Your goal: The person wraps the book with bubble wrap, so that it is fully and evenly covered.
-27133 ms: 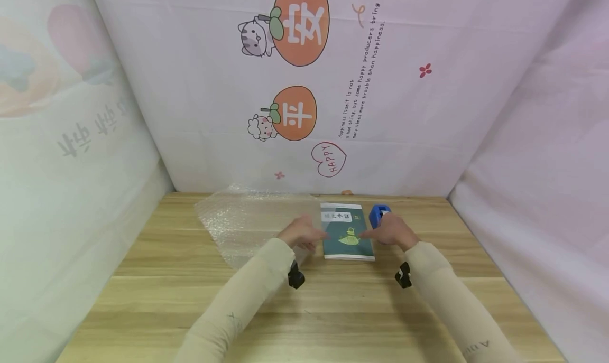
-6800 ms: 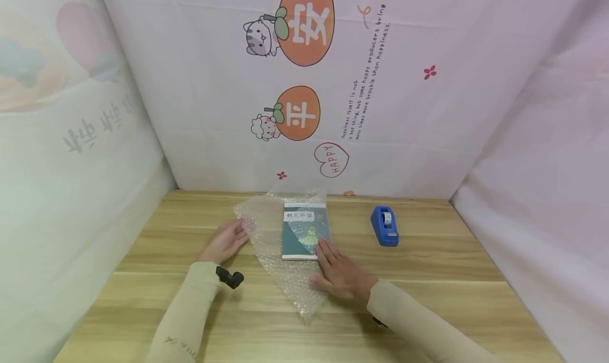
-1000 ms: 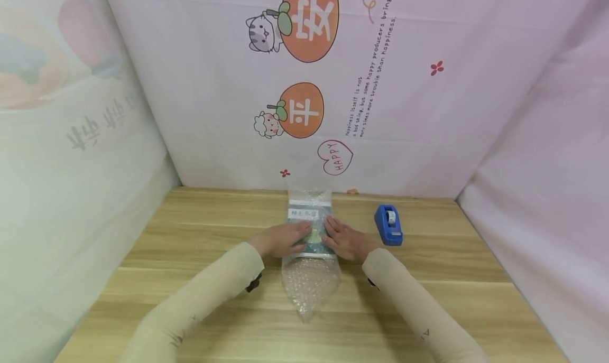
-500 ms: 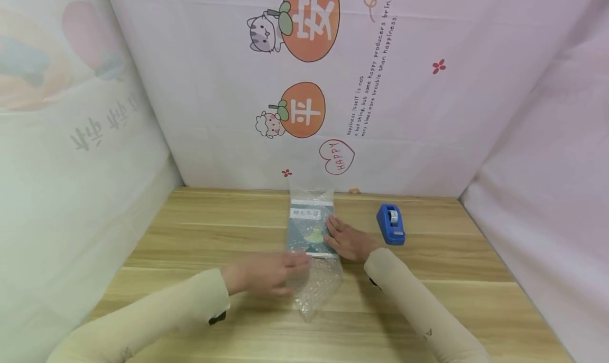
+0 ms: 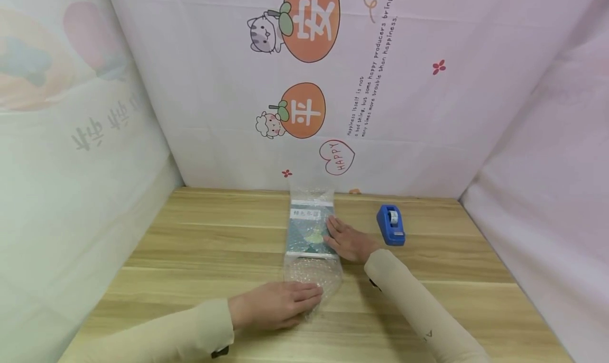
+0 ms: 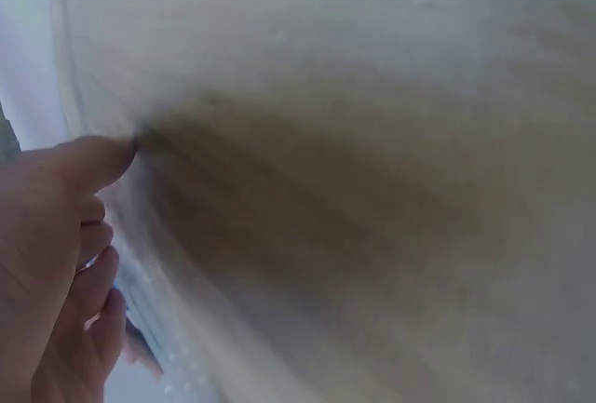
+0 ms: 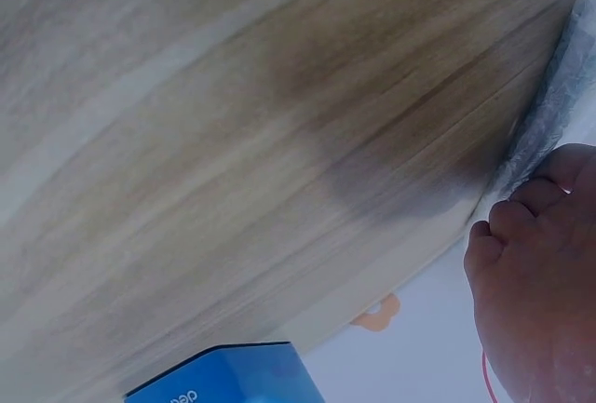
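Counter [image 5: 204, 247]: open room frame left and lower right. Bubble wrap [image 5: 316, 270] centre, covering book [image 5: 304, 237], top end reaching counter's far edge. Left grip [image 5: 280, 304]: fingers extended on wrap's lower end, likely flattening it. Right grip [image 5: 350, 242]: fingers extended at book's right edge, likely steadying; neither clutches anything. Tape dispenser [image 5: 391, 226] frame right.

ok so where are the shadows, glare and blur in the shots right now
Head view: small glints on the bubble wrap, which makes the notebook cover look hazy; left wrist view: the tabletop is a soft smear with a dark shadow, the left hand clearer; right wrist view: a broad, soft-edged shadow on the tabletop.
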`<state>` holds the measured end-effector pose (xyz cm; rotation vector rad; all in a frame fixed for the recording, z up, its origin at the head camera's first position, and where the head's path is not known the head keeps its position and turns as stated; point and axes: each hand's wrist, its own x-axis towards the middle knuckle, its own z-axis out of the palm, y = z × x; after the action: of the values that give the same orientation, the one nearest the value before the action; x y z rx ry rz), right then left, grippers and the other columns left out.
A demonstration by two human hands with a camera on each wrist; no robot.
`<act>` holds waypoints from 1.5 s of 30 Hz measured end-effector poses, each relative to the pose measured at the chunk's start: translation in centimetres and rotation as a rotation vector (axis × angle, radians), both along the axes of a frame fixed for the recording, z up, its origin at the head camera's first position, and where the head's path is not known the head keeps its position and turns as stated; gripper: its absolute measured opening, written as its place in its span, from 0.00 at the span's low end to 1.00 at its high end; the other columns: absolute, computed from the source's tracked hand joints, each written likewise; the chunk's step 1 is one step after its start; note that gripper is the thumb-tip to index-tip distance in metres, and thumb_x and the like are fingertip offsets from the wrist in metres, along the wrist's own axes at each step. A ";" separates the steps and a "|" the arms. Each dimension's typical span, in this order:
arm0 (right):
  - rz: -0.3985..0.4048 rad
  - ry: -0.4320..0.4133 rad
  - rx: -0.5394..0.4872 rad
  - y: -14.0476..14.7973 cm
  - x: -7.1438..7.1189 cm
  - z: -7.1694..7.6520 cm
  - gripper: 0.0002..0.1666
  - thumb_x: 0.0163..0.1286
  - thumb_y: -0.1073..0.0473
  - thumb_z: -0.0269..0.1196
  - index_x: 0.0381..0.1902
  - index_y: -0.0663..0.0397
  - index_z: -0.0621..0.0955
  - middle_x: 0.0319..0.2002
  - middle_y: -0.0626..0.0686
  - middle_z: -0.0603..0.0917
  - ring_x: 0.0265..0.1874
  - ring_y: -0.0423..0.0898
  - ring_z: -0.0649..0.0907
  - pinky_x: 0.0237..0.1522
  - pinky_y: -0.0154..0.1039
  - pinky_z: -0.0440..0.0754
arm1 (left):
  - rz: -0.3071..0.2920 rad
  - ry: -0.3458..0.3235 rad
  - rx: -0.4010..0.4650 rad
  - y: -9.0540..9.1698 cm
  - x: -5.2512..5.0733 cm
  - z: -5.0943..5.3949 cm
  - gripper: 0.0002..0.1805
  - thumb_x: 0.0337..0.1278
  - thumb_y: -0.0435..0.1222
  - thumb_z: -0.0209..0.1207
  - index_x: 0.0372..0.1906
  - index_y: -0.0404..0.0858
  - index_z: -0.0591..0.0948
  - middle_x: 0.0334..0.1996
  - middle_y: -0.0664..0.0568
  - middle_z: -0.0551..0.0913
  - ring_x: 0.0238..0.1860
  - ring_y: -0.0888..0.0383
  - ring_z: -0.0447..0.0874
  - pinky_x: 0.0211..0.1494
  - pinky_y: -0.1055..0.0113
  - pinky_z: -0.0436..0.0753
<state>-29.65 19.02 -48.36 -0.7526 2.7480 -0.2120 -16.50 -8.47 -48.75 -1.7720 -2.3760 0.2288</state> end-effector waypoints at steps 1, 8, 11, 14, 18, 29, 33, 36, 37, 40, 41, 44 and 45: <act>0.001 0.001 -0.001 0.0 0.0 0.0 0.45 0.88 0.36 0.33 0.86 0.61 0.47 0.87 0.61 0.44 0.87 0.59 0.48 0.86 0.58 0.53 | 0.002 0.010 0.021 0.1 0.0 -0.3 0.31 0.80 0.47 0.56 0.79 0.39 0.70 0.77 0.51 0.75 0.77 0.58 0.73 0.78 0.66 0.75; -0.007 -0.003 -0.012 0.0 -0.1 0.2 0.45 0.88 0.35 0.33 0.86 0.60 0.46 0.87 0.60 0.43 0.87 0.58 0.47 0.87 0.57 0.52 | 0.007 0.038 0.187 0.8 -0.5 -0.5 0.16 0.72 0.41 0.64 0.60 0.45 0.85 0.60 0.57 0.88 0.55 0.63 0.90 0.54 0.74 0.88; -0.010 -0.015 -0.020 0.0 -0.2 0.3 0.45 0.87 0.35 0.33 0.86 0.60 0.45 0.87 0.60 0.42 0.87 0.58 0.46 0.87 0.58 0.52 | 0.011 -0.003 0.237 0.8 -0.8 0.2 0.05 0.68 0.40 0.67 0.46 0.48 0.86 0.46 0.63 0.92 0.40 0.68 0.91 0.41 0.79 0.87; -0.020 -0.048 -0.059 0.1 -0.4 0.2 0.45 0.88 0.36 0.32 0.86 0.60 0.45 0.87 0.60 0.41 0.87 0.59 0.45 0.87 0.59 0.50 | 0.042 -0.069 0.300 0.6 -1.3 1.0 0.02 0.67 0.37 0.68 0.40 0.49 0.86 0.38 0.64 0.92 0.34 0.69 0.90 0.38 0.81 0.85; -0.052 -0.130 -0.147 0.2 -0.6 0.2 0.43 0.88 0.36 0.31 0.86 0.58 0.44 0.88 0.57 0.38 0.87 0.59 0.43 0.87 0.59 0.47 | 0.099 -0.214 0.386 0.4 -2.2 2.2 0.03 0.71 0.35 0.66 0.42 0.45 0.89 0.37 0.59 0.94 0.36 0.67 0.91 0.42 0.78 0.87; -0.237 -0.285 -0.312 0.7 -1.2 0.7 0.49 0.81 0.24 0.25 0.88 0.45 0.44 0.88 0.53 0.43 0.87 0.60 0.46 0.86 0.65 0.44 | 0.169 -0.256 0.575 0.6 -6.4 6.0 0.07 0.70 0.35 0.67 0.43 0.38 0.93 0.38 0.51 0.95 0.34 0.64 0.93 0.39 0.79 0.87; -0.327 -0.323 -0.331 0.9 -1.1 1.0 0.55 0.76 0.18 0.26 0.87 0.44 0.49 0.86 0.59 0.50 0.85 0.66 0.51 0.84 0.70 0.47 | 0.236 -0.331 0.629 1.0 -8.4 6.4 0.06 0.69 0.34 0.68 0.42 0.37 0.93 0.38 0.49 0.95 0.35 0.62 0.94 0.39 0.79 0.87; -0.367 -0.348 -0.338 1.1 -1.2 1.0 0.59 0.74 0.15 0.28 0.87 0.46 0.53 0.85 0.63 0.53 0.84 0.68 0.53 0.83 0.71 0.49 | 0.286 -0.404 0.669 1.3 -9.9 6.4 0.06 0.69 0.33 0.68 0.42 0.36 0.92 0.38 0.48 0.95 0.37 0.60 0.94 0.42 0.77 0.88; -0.367 -0.357 -0.339 1.1 -1.3 0.9 0.58 0.74 0.15 0.28 0.87 0.46 0.54 0.86 0.62 0.53 0.84 0.68 0.53 0.83 0.72 0.48 | 0.302 -0.419 0.680 1.4 -10.4 6.4 0.06 0.69 0.33 0.68 0.42 0.36 0.92 0.38 0.48 0.95 0.37 0.60 0.94 0.42 0.77 0.89; -0.338 -0.366 -0.345 1.2 -1.6 0.8 0.53 0.77 0.18 0.27 0.86 0.41 0.56 0.86 0.58 0.53 0.85 0.66 0.51 0.83 0.71 0.46 | 0.348 -0.450 0.702 1.8 -11.9 6.1 0.06 0.69 0.34 0.68 0.43 0.36 0.92 0.39 0.49 0.95 0.38 0.59 0.94 0.43 0.74 0.90; -0.326 -0.368 -0.349 1.2 -1.7 0.8 0.51 0.77 0.18 0.27 0.85 0.39 0.57 0.86 0.56 0.53 0.85 0.65 0.51 0.84 0.71 0.45 | 0.367 -0.459 0.708 2.0 -12.4 5.9 0.07 0.69 0.35 0.68 0.44 0.36 0.92 0.39 0.49 0.95 0.38 0.59 0.94 0.43 0.73 0.90; -0.285 -0.363 -0.356 1.3 -2.0 0.7 0.49 0.80 0.22 0.25 0.85 0.38 0.60 0.86 0.55 0.55 0.86 0.64 0.51 0.83 0.72 0.43 | 0.415 -0.493 0.729 2.4 -13.6 5.5 0.09 0.70 0.36 0.68 0.45 0.35 0.92 0.40 0.49 0.95 0.38 0.59 0.94 0.44 0.69 0.91; -0.282 -0.365 -0.360 1.3 -2.0 0.7 0.48 0.80 0.22 0.25 0.84 0.39 0.60 0.86 0.55 0.55 0.86 0.64 0.51 0.83 0.72 0.43 | 0.433 -0.501 0.734 2.5 -14.0 5.3 0.09 0.70 0.36 0.68 0.46 0.35 0.92 0.40 0.49 0.95 0.38 0.59 0.94 0.44 0.68 0.91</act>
<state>-31.65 20.28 -47.66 -0.3512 2.4750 -0.8329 -30.48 -5.98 -43.41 -1.0383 -2.6132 -1.0138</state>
